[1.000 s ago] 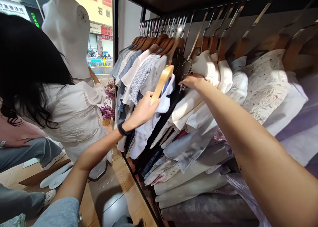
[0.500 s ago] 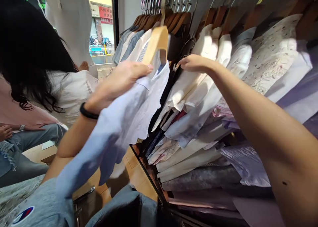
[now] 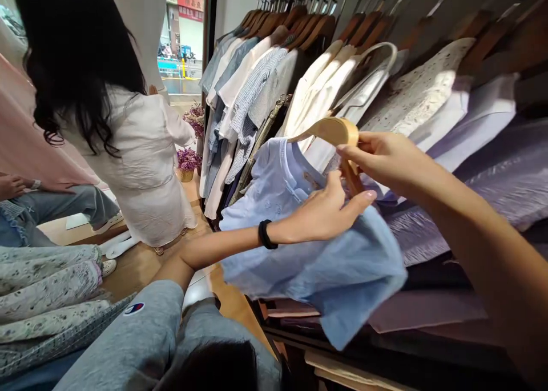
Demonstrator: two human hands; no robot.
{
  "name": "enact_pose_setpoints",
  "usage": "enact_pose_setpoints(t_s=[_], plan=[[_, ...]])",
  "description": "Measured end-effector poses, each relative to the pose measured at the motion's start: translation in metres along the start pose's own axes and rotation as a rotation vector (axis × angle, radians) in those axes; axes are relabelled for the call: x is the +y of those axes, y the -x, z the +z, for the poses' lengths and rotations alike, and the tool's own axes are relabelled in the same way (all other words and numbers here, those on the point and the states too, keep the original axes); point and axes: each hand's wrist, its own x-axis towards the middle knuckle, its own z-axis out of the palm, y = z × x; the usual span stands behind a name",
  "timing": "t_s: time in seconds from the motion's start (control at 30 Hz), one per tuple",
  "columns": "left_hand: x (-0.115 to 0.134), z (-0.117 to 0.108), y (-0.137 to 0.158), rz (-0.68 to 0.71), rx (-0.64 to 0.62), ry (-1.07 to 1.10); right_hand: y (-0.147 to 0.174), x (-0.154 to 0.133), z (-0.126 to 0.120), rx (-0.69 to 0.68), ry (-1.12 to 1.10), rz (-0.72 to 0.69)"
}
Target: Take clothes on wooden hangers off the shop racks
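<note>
Now | left hand [image 3: 329, 211] pinching blue shirt [image 3: 299, 248] at collar, in front of rack | right hand [image 3: 383, 160] gripping wooden hanger [image 3: 329, 133] | tip: steady hanger, slide collar off gently

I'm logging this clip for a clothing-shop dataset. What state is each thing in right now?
Light blue shirt: off the rail, on its hanger, draped over the left arm.
Wooden hanger: tilted, inside the shirt's collar.
Left hand: grips the shirt's shoulder.
Right hand: fingers closed on the hanger.
Hanging garments: on the rail, packed close.
Person in white: standing, back turned.
</note>
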Motion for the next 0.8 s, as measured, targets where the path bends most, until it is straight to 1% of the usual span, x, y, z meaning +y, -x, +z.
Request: enact_pose_setpoints(t_s=[0.07,0.1,0.13,0.17,0.23,0.27,0.3,0.33,0.37,0.43,0.5,0.53,0.6,0.67,0.73,0.8], plan=[[0.005,-0.019,0.006,0.077,-0.108,-0.014,0.023,0.002,-0.012,-0.001,-0.036,0.117],[0.005,-0.033,0.006,0.103,-0.110,-0.015,0.037,0.002,-0.017,-0.018,-0.080,0.158],[0.005,-0.050,0.002,0.111,-0.072,-0.018,0.051,0.002,-0.020,-0.037,-0.137,0.173],[0.003,-0.068,-0.005,0.098,0.028,-0.026,0.065,0.004,-0.022,-0.060,-0.187,0.181],[-0.004,-0.102,-0.030,0.076,0.320,-0.057,0.090,0.012,-0.019,-0.103,-0.253,0.210],[-0.008,-0.115,-0.048,0.098,0.404,-0.087,0.100,0.018,-0.015,-0.115,-0.265,0.238],[-0.012,-0.125,-0.068,0.127,0.431,-0.124,0.108,0.024,-0.010,-0.124,-0.263,0.267],[-0.017,-0.129,-0.090,0.168,0.419,-0.170,0.114,0.031,-0.003,-0.130,-0.246,0.284],[-0.022,-0.130,-0.113,0.226,0.371,-0.221,0.119,0.037,0.003,-0.136,-0.214,0.276],[-0.029,-0.122,-0.157,0.358,0.227,-0.343,0.126,0.049,0.012,-0.117,-0.090,0.183],[-0.034,-0.109,-0.193,0.451,0.079,-0.508,0.129,0.058,0.014,-0.058,0.101,0.063],[-0.035,-0.104,-0.207,0.470,0.019,-0.607,0.128,0.061,0.013,-0.017,0.206,0.021],[-0.039,-0.098,-0.227,0.444,-0.055,-0.805,0.125,0.066,0.007,0.074,0.399,-0.040],[-0.043,-0.098,-0.238,0.357,-0.070,-0.962,0.116,0.067,-0.001,0.171,0.548,-0.101],[-0.048,-0.099,-0.243,0.279,-0.073,-1.061,0.104,0.065,-0.007,0.277,0.671,-0.166],[-0.051,-0.097,-0.246,0.274,-0.106,-1.113,0.090,0.060,-0.011,0.314,0.749,-0.225]])
